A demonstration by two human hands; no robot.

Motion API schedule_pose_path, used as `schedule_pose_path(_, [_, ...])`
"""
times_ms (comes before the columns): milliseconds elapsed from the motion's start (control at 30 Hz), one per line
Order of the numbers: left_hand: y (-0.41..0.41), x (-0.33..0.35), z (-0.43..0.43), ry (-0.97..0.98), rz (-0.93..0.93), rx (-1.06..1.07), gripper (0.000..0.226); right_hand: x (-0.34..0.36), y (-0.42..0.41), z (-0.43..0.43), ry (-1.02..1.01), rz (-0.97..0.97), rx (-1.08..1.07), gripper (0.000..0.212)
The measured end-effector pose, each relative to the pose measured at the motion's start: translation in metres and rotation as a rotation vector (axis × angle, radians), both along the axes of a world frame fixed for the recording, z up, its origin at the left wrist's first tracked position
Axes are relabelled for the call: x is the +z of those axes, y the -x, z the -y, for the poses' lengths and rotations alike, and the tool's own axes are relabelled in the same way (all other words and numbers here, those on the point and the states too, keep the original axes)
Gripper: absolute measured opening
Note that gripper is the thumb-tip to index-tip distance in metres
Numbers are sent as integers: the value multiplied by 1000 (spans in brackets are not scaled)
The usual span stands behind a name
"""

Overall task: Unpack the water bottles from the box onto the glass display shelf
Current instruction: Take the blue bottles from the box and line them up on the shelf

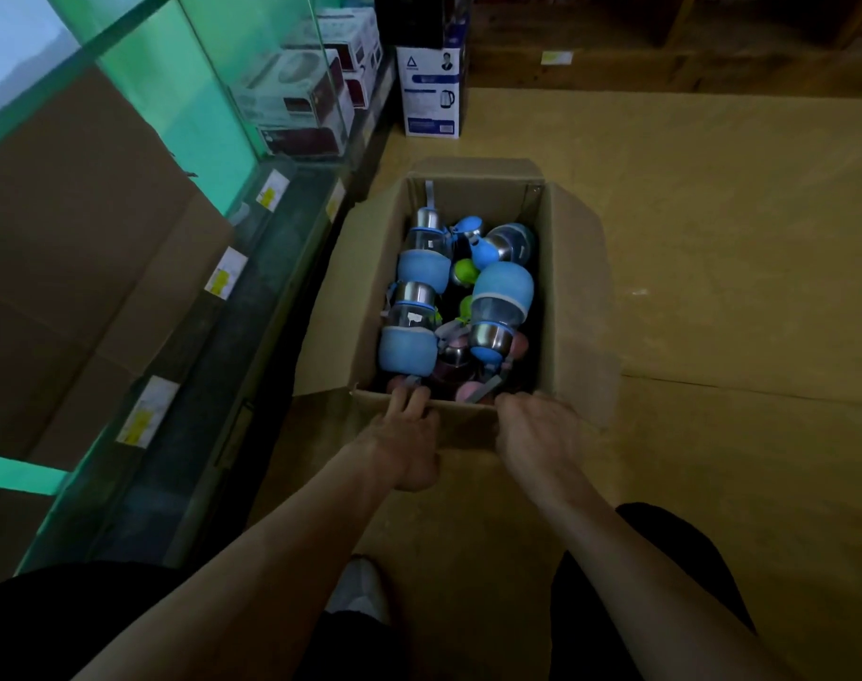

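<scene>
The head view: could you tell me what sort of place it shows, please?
Probably a shop: glass display shelves with price labels, boxed appliances, and a carton of water bottles.

1. The box (579, 287) is sitting on the floor (724, 228), just right of the glass display shelf (252, 307), with its flaps lying outward.
2. The water bottles (416, 267) are lying on their sides inside the box, piled on one another in two rough rows running from near to far.
3. The left hand (409, 444) and the right hand (537, 435) are gripping the box's near rim side by side, the left one toward the left corner.
4. A large carton (75, 228) is sitting within the shelf at the left, with smaller boxed goods (296, 105) stacking up farther back.
5. A kettle carton (431, 90) is standing on the floor behind the box, beside the shelf's far end.
6. A shoe (358, 589) is resting on the floor between the forearms.
</scene>
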State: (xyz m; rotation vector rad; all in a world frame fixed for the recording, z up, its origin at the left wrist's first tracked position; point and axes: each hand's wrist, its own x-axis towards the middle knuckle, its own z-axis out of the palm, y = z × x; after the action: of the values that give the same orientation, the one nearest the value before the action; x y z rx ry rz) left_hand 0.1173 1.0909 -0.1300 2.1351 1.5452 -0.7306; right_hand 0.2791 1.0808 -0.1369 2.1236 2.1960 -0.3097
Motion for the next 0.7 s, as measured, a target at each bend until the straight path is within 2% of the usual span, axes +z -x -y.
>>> schedule_pose_path(133, [0, 5, -7, 89, -20, -37, 68, -2, 2, 1, 2, 41, -7, 18])
schedule_pose_path(233, [0, 19, -16, 183, 26, -83, 60, 0, 4, 2, 34, 38, 1, 19])
schedule_pose_path(333, [-2, 33, -25, 176, 105, -118, 36, 3, 4, 0, 60, 40, 6, 19])
schedule_pose_path(500, [5, 44, -28, 131, 287, -75, 28, 4, -2, -1, 90, 15, 68, 15])
schedule_pose_path(567, [10, 42, -34, 116, 362, -41, 26, 5, -4, -2, 112, 7, 101, 20])
schedule_pose_path(700, [11, 48, -57, 132, 354, -69, 24, 9, -8, -14, 216, -21, 93, 44])
